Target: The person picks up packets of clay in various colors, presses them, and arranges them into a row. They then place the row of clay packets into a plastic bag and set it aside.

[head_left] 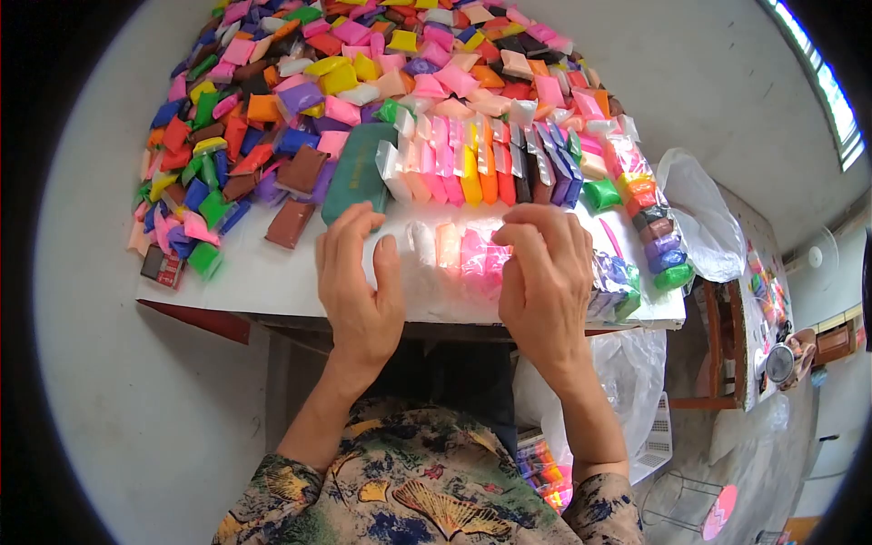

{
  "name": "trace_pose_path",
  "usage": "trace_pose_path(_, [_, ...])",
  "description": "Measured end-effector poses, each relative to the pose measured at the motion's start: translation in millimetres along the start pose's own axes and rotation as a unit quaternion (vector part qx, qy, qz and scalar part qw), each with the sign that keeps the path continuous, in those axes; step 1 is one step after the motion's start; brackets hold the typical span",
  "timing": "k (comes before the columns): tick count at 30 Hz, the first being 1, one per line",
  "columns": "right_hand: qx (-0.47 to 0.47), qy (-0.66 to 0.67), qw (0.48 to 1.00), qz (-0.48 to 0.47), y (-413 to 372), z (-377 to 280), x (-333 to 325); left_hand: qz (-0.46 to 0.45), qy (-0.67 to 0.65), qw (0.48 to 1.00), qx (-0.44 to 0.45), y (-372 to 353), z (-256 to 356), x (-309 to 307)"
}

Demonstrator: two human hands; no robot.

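My left hand is at the table's front, thumb and bent fingers apart with nothing between them. Its fingertips reach the lower end of a green case. My right hand hovers with curled fingers over a short row of clear-wrapped packets, fingertips right at a pink packet. To the left in that row lie another pink packet, a peach packet and a white packet. Behind them, a longer row holds packets sorted by colour, among them a yellow packet and an orange packet.
A large heap of coloured packets covers the back and left of the white table. At right runs a column of packets, beside a clear plastic bag. Below stand a white basket and a pink-topped stool.
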State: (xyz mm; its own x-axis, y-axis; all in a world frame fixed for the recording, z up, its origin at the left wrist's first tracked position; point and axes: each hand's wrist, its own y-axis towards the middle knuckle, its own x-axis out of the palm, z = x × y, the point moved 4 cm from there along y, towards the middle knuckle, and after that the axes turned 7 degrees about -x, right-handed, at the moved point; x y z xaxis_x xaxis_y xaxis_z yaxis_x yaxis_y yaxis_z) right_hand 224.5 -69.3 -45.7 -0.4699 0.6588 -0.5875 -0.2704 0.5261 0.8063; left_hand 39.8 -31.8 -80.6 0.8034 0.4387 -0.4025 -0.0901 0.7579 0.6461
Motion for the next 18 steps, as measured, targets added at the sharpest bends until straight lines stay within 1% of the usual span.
trace_pose_path(1, [-0.009,0.023,0.999,-0.025,-1,-5,0,0.054,0.06,0.99,0.118,-5,8,-6])
trace_pose_path(2, [-0.019,0.044,0.998,-0.049,-2,-10,1,-0.02,0.034,0.991,0.129,-10,10,-7])
trace_pose_path(3, [-0.029,0.065,0.995,-0.072,-3,-13,3,-0.067,0.048,0.985,0.153,-13,12,-4])
trace_pose_path(5, [-0.036,0.054,0.994,-0.089,-14,-10,13,-0.16,0.076,0.964,0.2,-18,15,2])
trace_pose_path(6, [-0.037,0.046,0.994,-0.094,-17,-7,13,-0.174,0.016,0.971,0.165,-18,7,7])
trace_pose_path(9, [-0.04,0.006,0.991,-0.125,-25,3,2,-0.21,-0.006,0.969,0.132,-17,-1,6])
trace_pose_path(12, [-0.037,-0.033,0.984,-0.17,-33,17,-23,-0.207,0.03,0.965,0.159,-11,0,1])
trace_pose_path(15, [0.001,-0.076,0.978,-0.192,-42,34,-45,-0.26,-0.035,0.961,0.084,-4,-1,4])
trace_pose_path(16, [0.014,-0.085,0.973,-0.213,-45,41,-49,-0.273,-0.036,0.958,0.084,-2,-1,6])
trace_pose_path(18, [0.02,-0.064,0.968,-0.24,-45,50,-52,-0.301,-0.038,0.949,0.086,1,-2,7])
